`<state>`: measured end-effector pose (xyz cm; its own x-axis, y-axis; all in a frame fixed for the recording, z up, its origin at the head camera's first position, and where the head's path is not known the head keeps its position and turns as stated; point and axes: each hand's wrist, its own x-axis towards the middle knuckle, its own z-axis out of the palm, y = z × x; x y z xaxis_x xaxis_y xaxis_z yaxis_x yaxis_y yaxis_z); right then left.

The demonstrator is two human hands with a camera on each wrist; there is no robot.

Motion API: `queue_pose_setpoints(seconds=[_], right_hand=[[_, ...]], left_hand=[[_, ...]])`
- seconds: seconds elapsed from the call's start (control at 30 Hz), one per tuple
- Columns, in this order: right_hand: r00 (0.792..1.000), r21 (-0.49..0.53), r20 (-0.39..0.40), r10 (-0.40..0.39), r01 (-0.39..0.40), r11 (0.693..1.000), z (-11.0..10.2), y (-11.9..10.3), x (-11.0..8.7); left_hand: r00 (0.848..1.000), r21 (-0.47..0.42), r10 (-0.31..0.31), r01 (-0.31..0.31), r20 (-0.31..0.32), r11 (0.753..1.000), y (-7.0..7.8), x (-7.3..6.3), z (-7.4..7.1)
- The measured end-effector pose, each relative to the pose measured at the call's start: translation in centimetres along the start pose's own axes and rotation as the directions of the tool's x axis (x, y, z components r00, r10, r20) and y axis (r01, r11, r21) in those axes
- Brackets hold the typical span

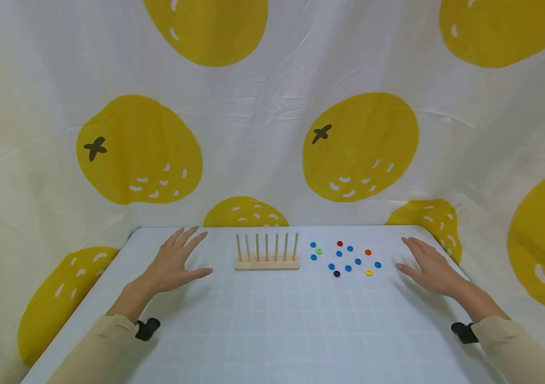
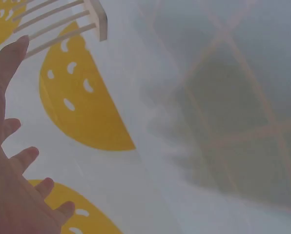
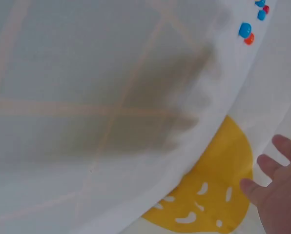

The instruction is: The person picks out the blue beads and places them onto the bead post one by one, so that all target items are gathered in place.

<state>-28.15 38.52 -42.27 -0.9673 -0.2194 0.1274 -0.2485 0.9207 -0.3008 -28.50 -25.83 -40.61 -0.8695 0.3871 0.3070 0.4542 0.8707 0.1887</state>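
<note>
Right hand (image 3: 284, 202), fingers (image 3: 269, 166) apart, showing past the worktop's (image 3: 48, 58) edge against yellow-patterned cloth (image 3: 216, 183)! A soft shadow (image 3: 150, 102) falls across the worktop; near that edge sit blue beads (image 3: 244, 30), a red bead (image 3: 266, 9), an orange bead (image 3: 250, 40)!

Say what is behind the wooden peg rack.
Behind the wooden peg rack, the white tabletop shows between the pegs, then the curtain with yellow fruit prints. The tabletop strip directly behind the base is covered in the head view.

On the tabletop (image 1: 272, 325), the pegged rack (image 1: 267, 264) is standing towards twelve o'clock, rings (image 1: 358, 262) lying at its three, cloth (image 1: 258, 138) hanging behind!
</note>
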Motion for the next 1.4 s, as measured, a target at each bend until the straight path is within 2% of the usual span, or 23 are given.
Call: queue_pose_setpoints(seconds=[0.23,0.43,0.57,0.8,1.07,1.2,1.4], right_hand=[[0.999,0.119,0.005,0.032,-0.032,0.992,0.2,-0.6,0.5],[0.997,0.162,0.008,0.078,-0.078,0.984,0.5,-1.1,0.8],[0.996,0.173,0.004,0.089,-0.088,0.981,0.8,-1.2,0.9],[0.995,0.206,0.008,0.095,-0.095,0.974,1.0,-1.6,1.3],[0.988,0.246,0.028,0.150,-0.152,0.957,1.4,-1.8,1.9],[0.982,0.262,0.056,0.180,-0.189,0.946,1.8,-2.0,2.1],[0.972,0.281,0.104,0.209,-0.230,0.932,2.2,-2.3,2.3]], left_hand=[[0.998,-0.128,-0.043,0.047,0.037,0.991,0.3,0.7,0.6],[0.994,-0.270,-0.071,0.092,0.086,0.959,0.6,1.3,1.0],[0.994,-0.333,-0.060,0.089,0.096,0.939,0.7,1.7,1.5],[0.990,-0.371,-0.066,0.107,0.122,0.923,1.2,2.9,2.2],[0.989,-0.415,-0.060,0.111,0.134,0.903,1.7,3.9,3.4],[0.985,-0.435,-0.056,0.123,0.165,0.892,1.8,4.2,4.1],[0.973,-0.475,-0.082,0.179,0.218,0.861,2.4,4.8,4.6]])
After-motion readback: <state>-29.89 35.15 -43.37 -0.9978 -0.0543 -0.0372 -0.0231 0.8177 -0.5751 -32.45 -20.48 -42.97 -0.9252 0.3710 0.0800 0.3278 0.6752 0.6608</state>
